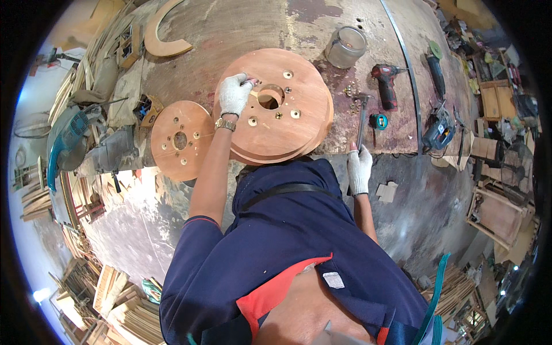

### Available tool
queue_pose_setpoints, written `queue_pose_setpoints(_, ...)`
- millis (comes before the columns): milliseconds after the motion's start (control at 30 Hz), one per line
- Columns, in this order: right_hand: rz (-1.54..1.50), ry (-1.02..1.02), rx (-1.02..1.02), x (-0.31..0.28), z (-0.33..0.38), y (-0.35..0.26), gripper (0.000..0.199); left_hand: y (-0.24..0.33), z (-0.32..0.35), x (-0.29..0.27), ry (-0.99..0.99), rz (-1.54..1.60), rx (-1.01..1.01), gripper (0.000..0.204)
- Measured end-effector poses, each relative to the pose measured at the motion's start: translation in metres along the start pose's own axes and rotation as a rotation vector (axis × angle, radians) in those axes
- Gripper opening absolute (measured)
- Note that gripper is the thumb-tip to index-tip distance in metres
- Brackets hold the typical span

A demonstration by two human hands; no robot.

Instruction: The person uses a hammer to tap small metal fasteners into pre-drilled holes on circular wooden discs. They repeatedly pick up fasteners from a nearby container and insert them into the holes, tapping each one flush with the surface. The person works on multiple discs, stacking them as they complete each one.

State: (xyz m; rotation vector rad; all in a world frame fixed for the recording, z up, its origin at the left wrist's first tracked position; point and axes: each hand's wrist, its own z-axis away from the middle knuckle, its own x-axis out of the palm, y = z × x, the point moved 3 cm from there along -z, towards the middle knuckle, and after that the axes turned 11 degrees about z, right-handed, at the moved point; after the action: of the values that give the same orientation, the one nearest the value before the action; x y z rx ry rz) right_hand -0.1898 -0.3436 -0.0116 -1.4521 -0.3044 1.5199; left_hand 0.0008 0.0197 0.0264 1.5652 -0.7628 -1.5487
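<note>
A large round plywood disc (270, 135) lies on the workbench in front of me, with another disc (329, 123) showing beneath its edge. It has a wide centre hole, ringed by smaller holes, some holding metal inserts. My left hand (234, 95), in a white knit glove, rests on its upper left. The fingers are pinched together beside a small hole; what they hold, if anything, is too small to name. My gloved right hand (360, 170) grips the handle of a hammer (361, 123) at the bench's front edge, its head beside scattered small metal fittings (349, 91).
A smaller drilled disc (164, 126) overhangs the front edge at left. To the right are a cordless drill (386, 89), tape measure (379, 121), glass jar (346, 49), long metal strip (406, 54), angle grinder (436, 75) and jigsaw (439, 133). A curved wooden piece (154, 37) lies far left.
</note>
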Motion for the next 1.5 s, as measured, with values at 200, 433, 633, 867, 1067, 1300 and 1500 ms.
queue_pose_setpoints(200, -0.039, -0.067, 0.0, 0.022, 0.0, -0.019, 0.036, -0.007, -0.007, 0.011, 0.027, -0.108, 0.166, 0.023)
queue_pose_setpoints(433, 0.038, -0.113, -0.019, 0.036, 0.017, -0.05, 0.035, -0.013, -0.027, 0.003, -0.194, -0.129, 0.13, 0.023)
queue_pose_setpoints(633, 0.035, -0.16, -0.053, 0.042, 0.023, -0.072, 0.038, -0.007, -0.031, -0.001, -0.27, -0.152, 0.126, 0.023)
queue_pose_setpoints(867, 0.056, -0.136, -0.189, 0.055, 0.021, -0.092, 0.037, -0.01, -0.032, 0.003, -0.235, -0.103, 0.148, 0.022)
queue_pose_setpoints(1067, 0.264, -0.195, -0.398, 0.063, 0.015, -0.136, 0.04, -0.028, -0.036, 0.003, -0.15, 0.041, 0.164, 0.029)
queue_pose_setpoints(1300, 0.309, -0.194, -0.552, 0.063, 0.007, -0.214, 0.034, -0.033, -0.034, 0.012, 0.448, -0.581, 0.26, 0.052)
queue_pose_setpoints(1500, -0.942, -0.349, -0.553, 0.026, 0.035, -0.278, 0.009, -0.037, -0.033, 0.008, 0.373, -0.648, 0.133, 0.06)
